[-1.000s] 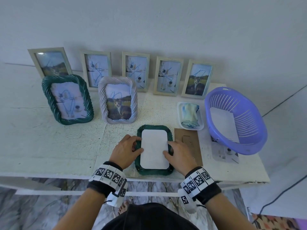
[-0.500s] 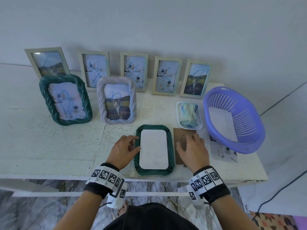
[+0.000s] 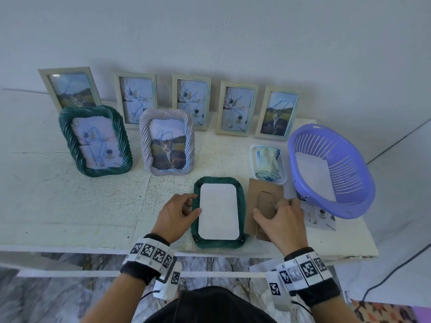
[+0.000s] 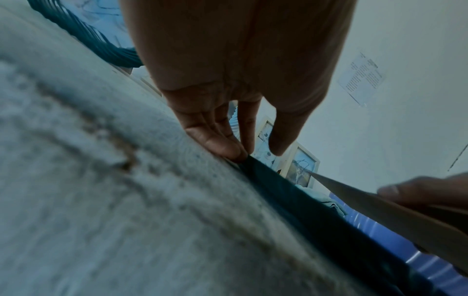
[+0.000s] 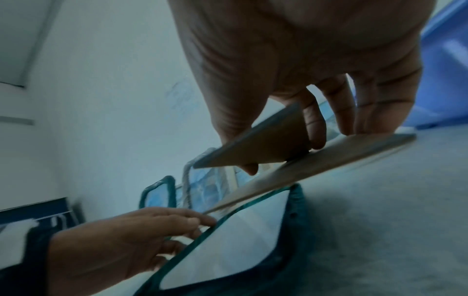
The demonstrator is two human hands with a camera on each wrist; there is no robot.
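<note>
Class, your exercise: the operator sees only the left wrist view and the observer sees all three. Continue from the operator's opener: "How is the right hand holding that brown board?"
Observer: The right wrist view shows the right hand pinching the stand flap of the backing board between thumb and fingers.
Operator: What fills the green frame?
Observer: In the head view, a white sheet covers its opening as it lies flat.
Operator: Is anything in the blue basket?
Observer: Yes, the head view shows a piece of paper lying inside.
</note>
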